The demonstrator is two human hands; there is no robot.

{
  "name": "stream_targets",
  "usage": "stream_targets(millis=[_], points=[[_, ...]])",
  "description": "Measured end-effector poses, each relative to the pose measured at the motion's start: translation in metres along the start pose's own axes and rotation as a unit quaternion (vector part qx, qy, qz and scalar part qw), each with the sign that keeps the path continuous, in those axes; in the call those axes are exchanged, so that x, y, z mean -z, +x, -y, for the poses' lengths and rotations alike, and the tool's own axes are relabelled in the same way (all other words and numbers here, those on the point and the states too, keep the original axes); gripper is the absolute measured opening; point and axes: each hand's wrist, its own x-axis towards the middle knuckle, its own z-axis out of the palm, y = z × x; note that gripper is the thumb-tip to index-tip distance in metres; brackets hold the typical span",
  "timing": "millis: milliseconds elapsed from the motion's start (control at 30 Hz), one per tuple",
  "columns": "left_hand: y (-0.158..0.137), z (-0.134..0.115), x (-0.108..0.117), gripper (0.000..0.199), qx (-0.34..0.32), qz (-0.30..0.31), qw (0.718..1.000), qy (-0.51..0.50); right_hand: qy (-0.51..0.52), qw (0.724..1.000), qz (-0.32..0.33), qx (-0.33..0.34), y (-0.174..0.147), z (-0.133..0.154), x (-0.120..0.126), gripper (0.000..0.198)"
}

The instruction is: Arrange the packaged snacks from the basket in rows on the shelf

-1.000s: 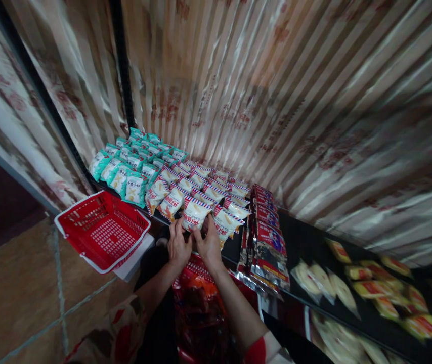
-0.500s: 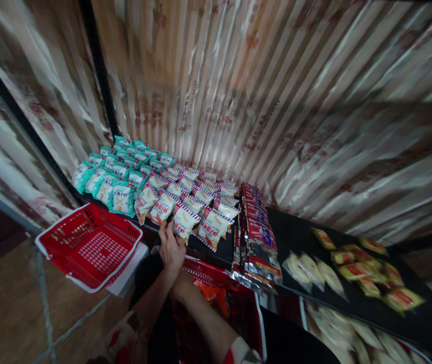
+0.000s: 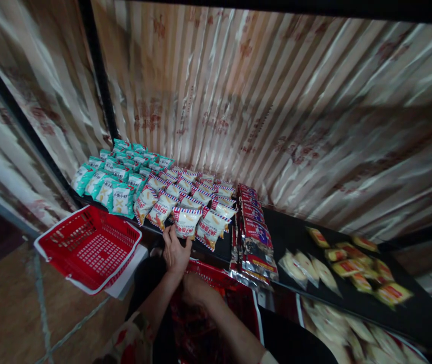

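My left hand point(image 3: 176, 251) is at the shelf's front edge, its fingers and thumb closed on the lower part of a white snack bag point(image 3: 186, 223) with a red and blue striped top edge. The bag stands upright in the front row of several like it. Lower down, my right hand point(image 3: 193, 289) reaches into a red basket point(image 3: 258, 314) below the shelf; its fingers are hidden. Dark red packs, dim and hard to make out, lie in that basket.
Teal snack bags point(image 3: 123, 199) stand in rows at the left. Right of the white bags are red and silver packets point(image 3: 257, 242), flat pale packs point(image 3: 324, 273) and yellow packs point(image 3: 392, 293). A red basket point(image 3: 90, 247) stands at lower left, and striped curtains point(image 3: 216, 86) hang behind.
The snack bag at my left hand has turned more upright, and the hand has shifted slightly right. My right hand has moved a little right at the basket. An orange pack visible there is now hidden.
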Motion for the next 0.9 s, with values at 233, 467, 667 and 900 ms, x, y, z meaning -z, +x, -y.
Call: stream_targets(millis=[233,467,667,900], points=[[0.011,0.006,0.000,0.055,-0.024,-0.007,1.000,0.009,0.043,0.977,-0.202,0.059,0.008,-0.021,0.068,0.029],[0.017,0.011,-0.002,0.058,-0.051,-0.013,0.998,0.038,0.087,0.928,-0.359,-0.045,0.030,-0.053,0.058,0.065],[0.015,0.014,-0.008,0.058,-0.052,-0.006,0.998,0.043,0.190,0.925,-0.317,-0.083,0.037,-0.057,0.039,0.075],[0.015,0.012,-0.011,0.054,-0.054,-0.015,0.998,0.014,0.202,0.921,-0.318,-0.098,0.040,-0.063,0.031,0.073]])
